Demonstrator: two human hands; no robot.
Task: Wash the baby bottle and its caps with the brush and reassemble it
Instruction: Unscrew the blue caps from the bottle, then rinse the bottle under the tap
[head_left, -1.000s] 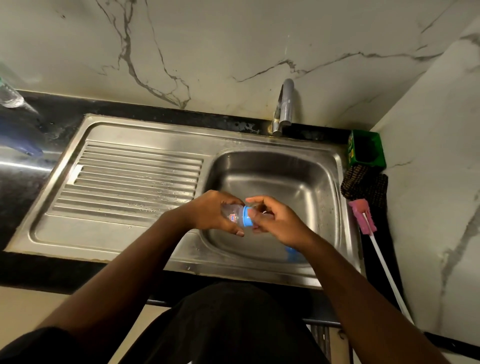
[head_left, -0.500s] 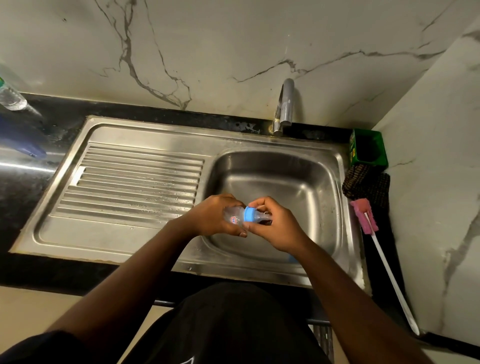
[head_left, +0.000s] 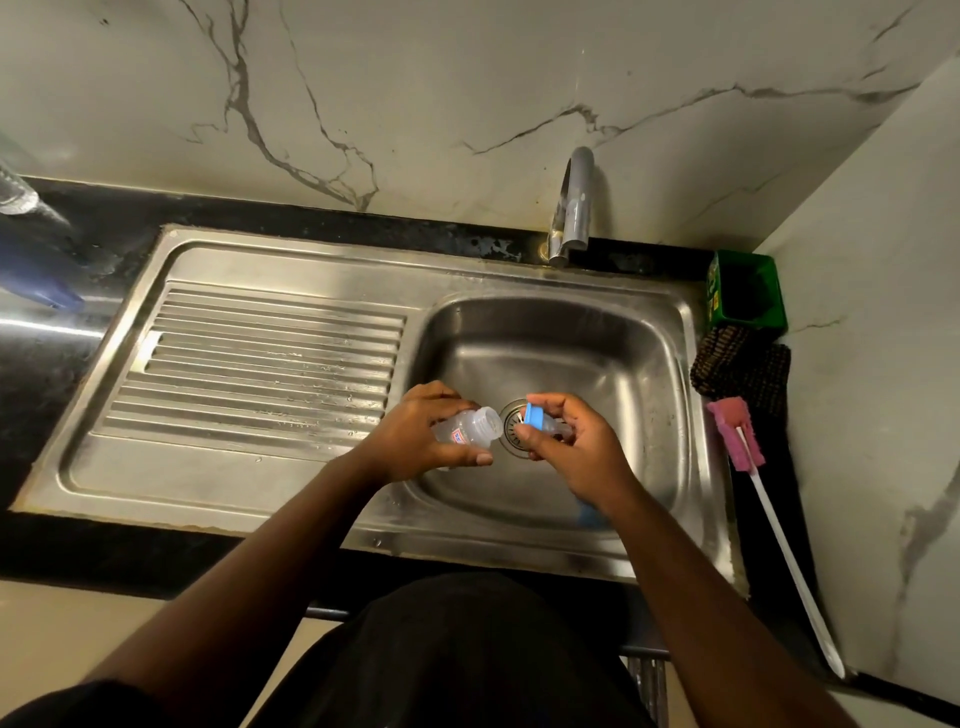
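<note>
With the blue nipple cap (head_left: 533, 419) off and pinched in the right hand (head_left: 571, 447), left hand (head_left: 415, 441) grips the clear baby bottle (head_left: 470, 428) sideways over the sink basin (head_left: 649, 374), mouth facing right. Pink brush (head_left: 735, 431) lies past the sink's right edge, so right hand's nearer.

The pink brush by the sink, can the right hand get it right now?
Probably not yet. The pink brush lies uncovered on the counter beside that hand's side, but the right hand grips the blue cap and must put it down first.
</note>
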